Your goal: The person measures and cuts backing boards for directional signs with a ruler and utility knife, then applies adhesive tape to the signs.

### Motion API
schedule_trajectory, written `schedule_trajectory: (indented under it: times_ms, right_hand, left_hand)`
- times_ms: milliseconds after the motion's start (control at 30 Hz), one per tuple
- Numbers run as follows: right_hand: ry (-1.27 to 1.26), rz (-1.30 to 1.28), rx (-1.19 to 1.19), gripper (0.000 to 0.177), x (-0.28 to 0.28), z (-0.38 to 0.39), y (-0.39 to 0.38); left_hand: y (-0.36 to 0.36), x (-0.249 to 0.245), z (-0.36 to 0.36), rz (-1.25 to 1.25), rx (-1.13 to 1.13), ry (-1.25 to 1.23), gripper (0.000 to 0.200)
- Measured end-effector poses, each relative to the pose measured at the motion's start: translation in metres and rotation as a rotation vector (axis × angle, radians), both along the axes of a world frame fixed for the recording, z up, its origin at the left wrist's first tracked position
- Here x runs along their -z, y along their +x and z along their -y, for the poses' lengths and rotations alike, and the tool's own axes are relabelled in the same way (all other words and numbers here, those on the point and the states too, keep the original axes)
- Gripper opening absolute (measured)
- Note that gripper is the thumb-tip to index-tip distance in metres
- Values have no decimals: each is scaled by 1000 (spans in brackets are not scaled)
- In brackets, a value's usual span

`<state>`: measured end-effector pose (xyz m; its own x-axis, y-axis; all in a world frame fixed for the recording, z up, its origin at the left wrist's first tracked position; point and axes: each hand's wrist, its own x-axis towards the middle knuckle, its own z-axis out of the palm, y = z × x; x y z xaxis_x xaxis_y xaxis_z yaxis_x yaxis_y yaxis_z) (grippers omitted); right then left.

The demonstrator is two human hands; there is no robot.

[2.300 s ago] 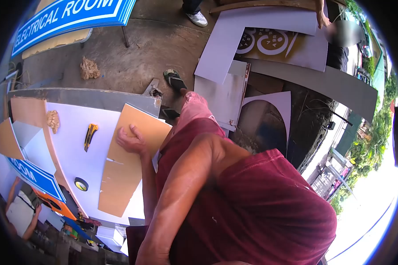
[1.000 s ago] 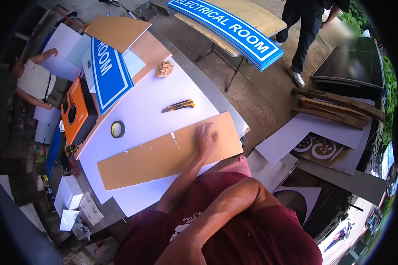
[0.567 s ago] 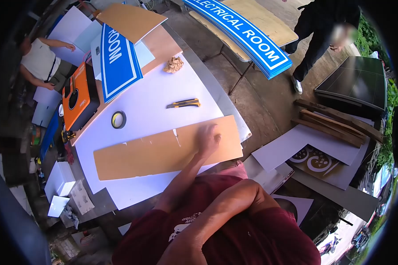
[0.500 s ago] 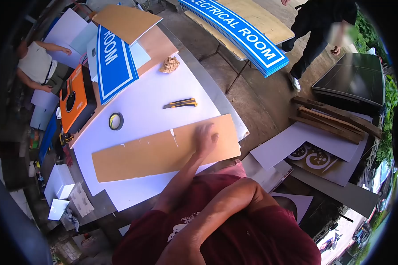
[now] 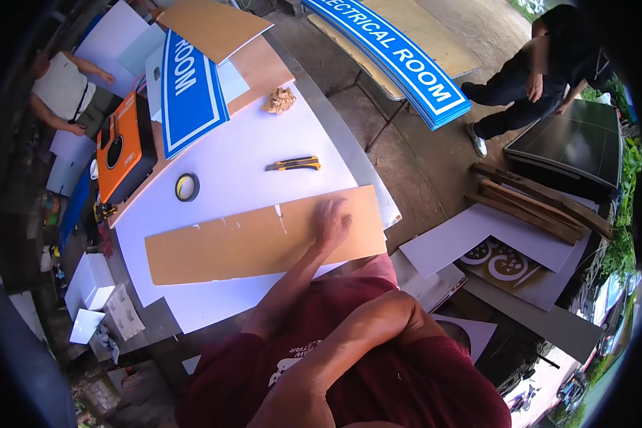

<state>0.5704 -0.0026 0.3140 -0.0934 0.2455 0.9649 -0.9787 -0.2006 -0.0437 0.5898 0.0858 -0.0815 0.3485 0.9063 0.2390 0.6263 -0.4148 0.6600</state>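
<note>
My left hand rests on a long tan board, near its right end, with the fingers loosely bent against the surface. Nothing shows in its grasp. The board has a few whitish scuffs and lies on a large white sheet on the worktable. Behind the board lies a yellow-and-black utility knife. A roll of dark tape sits to the left. My right arm is folded up across my maroon shirt, and its hand is out of sight.
Crumpled brown paper, blue lettered signs and an orange machine stand farther back. More "ELECTRICAL ROOM" signs lie on a second table. One person is at left, another at right, near wooden planks.
The person at the right has turned and moved, with the arms now lower. My view has shifted slightly. My left hand stays on the board, its fingers a little less curled.
</note>
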Motion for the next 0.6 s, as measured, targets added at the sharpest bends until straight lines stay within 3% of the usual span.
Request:
schedule_trajectory:
  times_ms: [200, 333, 400, 433, 467, 533, 600]
  right_hand:
    - [12, 95, -125, 25, 2, -9, 22]
    - [20, 444, -159, 25, 35, -71, 60]
    - [-93, 800, 1, 25, 72, -92, 90]
    - [-139, 968, 164, 22, 89, -102, 104]
    - [-190, 1137, 313, 20, 108, -106, 115]
    - [-155, 1365, 656, 23, 167, -115, 135]
    - [-346, 1532, 692, 21, 212, -117, 156]
  left_hand:
    - [-1, -3, 2, 70, -37, -103, 44]
    - [-2, 7, -4, 62, -42, -78, 42]
    - [-1, 11, 2, 53, -44, -184, 46]
    - [0, 1, 2, -13, -59, -107, 46]
    - [-1, 17, 7, 60, -90, -21, 45]
    - [6, -6, 25, 332, -191, -208, 37]
    - [4, -35, 24, 607, -289, -350, 29]
